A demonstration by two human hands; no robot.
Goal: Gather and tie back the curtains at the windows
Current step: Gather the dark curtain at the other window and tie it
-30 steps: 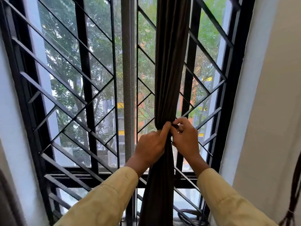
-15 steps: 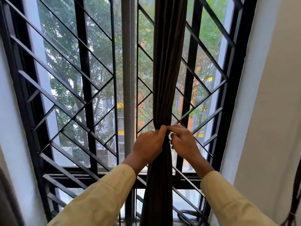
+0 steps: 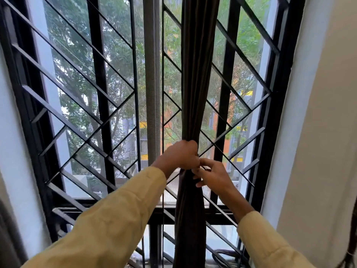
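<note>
Curtain: We find a dark brown curtain (image 3: 197, 74) gathered into one narrow bundle. It hangs upright in front of the right half of the window, just right of the centre post, and is narrowest where the hands meet it.
Left hand: The left hand (image 3: 179, 155) is clenched in a fist round the bundle at that narrowest point.
Right hand: The right hand (image 3: 214, 175) sits just below and to the right, touching the left. Its thumb and fingertips are curled and pinch at the bundle's right side. We cannot tell whether a tie or a fold lies in the pinch.
Sleeves: Pale yellow sleeves (image 3: 116, 219) cover both forearms.
Grille: A black window grille (image 3: 101, 93) with diagonal bars stands behind the curtain.
Screen: A grey mesh strip (image 3: 152, 74) stands upright just left of the curtain, apart from it.
Outside: We note trees (image 3: 81, 55) and an orange building (image 3: 229, 144).
Wall: A cream wall (image 3: 328, 132) lies to the right.
</note>
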